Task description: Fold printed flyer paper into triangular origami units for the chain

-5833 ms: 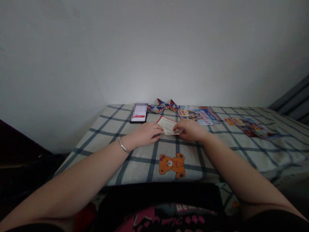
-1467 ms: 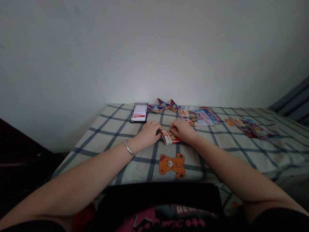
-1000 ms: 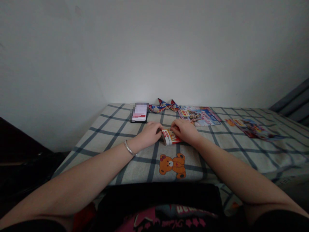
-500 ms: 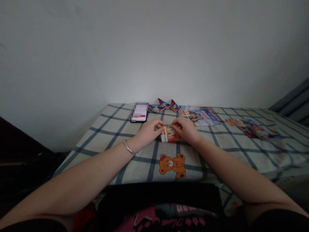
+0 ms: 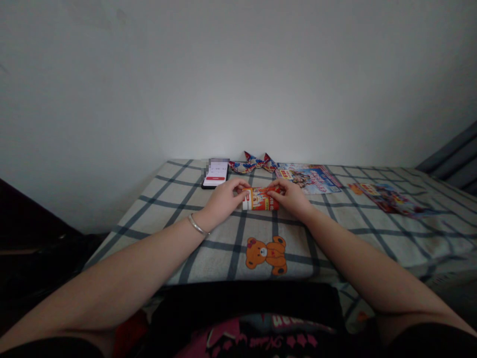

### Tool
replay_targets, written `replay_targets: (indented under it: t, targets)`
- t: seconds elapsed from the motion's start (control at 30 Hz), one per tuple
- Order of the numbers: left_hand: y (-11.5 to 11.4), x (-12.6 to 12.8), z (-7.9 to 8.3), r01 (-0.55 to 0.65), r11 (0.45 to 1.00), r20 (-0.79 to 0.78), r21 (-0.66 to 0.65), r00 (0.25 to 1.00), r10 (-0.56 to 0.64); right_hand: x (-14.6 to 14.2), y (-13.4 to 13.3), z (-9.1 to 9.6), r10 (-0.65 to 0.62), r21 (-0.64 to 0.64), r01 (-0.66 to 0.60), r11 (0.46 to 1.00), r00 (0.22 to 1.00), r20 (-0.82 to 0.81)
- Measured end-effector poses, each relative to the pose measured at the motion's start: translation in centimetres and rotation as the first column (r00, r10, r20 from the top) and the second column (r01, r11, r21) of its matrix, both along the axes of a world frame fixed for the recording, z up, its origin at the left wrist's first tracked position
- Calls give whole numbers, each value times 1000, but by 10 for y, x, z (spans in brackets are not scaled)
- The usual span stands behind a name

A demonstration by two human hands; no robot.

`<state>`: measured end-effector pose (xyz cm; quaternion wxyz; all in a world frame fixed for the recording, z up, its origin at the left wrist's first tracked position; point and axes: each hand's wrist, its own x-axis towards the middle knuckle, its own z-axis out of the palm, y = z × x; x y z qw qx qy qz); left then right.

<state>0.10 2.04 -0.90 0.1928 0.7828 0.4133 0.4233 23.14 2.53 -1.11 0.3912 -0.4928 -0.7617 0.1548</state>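
A small piece of printed paper (image 5: 262, 200), red, orange and white with a castle-like picture, is held between my two hands just above or on the checked tablecloth (image 5: 156, 214). My left hand (image 5: 228, 198) pinches its left end between thumb and fingers. The right end is gripped the same way by my right hand (image 5: 289, 196). The paper looks folded or curved; its back side is hidden. Beyond my hands lies a folded, zigzag strip of colourful paper (image 5: 253, 162).
A lit phone (image 5: 215, 174) lies behind my left hand. Two printed flyers, a nearer-to-centre flyer (image 5: 311, 179) and a right-hand flyer (image 5: 391, 200), lie on the right. A bear picture (image 5: 266, 255) marks the cloth near the front edge. A white wall (image 5: 238, 79) rises behind.
The paper has turned so more of its printed red face shows, and it sits slightly higher and to the left. Both hands have shifted only a little.
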Motion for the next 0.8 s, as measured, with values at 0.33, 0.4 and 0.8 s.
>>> replay_targets:
  t: [0.33,0.4,0.8]
  targets:
    - [0,2,1,47,994,135,-96,990,-34,1,5,-6,48,-109,-76,991,970,-239]
    - [-1,2,1,49,993,151,-110,988,-32,1,6,-6,63,-119,-98,988,961,-271]
    - [3,0,0,34,994,187,-103,982,-14,-1,7,-8,95,-161,-176,971,905,-414]
